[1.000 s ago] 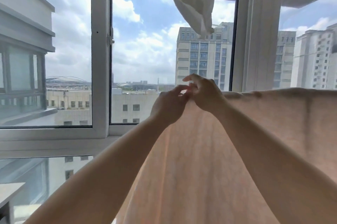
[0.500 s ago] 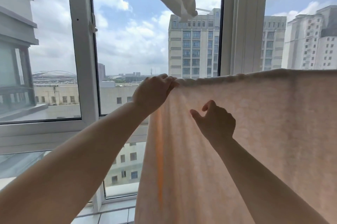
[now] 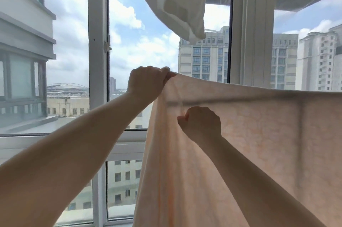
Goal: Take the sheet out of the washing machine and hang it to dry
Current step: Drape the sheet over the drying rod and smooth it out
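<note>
Hanging in front of the window (image 3: 98, 60), a pale peach sheet (image 3: 259, 143) is seen draped over a line whose shadow shows through the cloth as a dark horizontal band. The sheet's top edge runs from the centre of the view out to the right, and its left edge falls straight down. The upper left corner is gripped by the left hand (image 3: 148, 83), whose fingers are curled tightly round the bunched cloth. Lower and just to the right, a fold near the left edge is pinched by the right hand (image 3: 200, 122), fingers curled, thumb pressed against the cloth. Above, a white cloth (image 3: 177, 4) is seen hanging, well apart from both hands.
</note>
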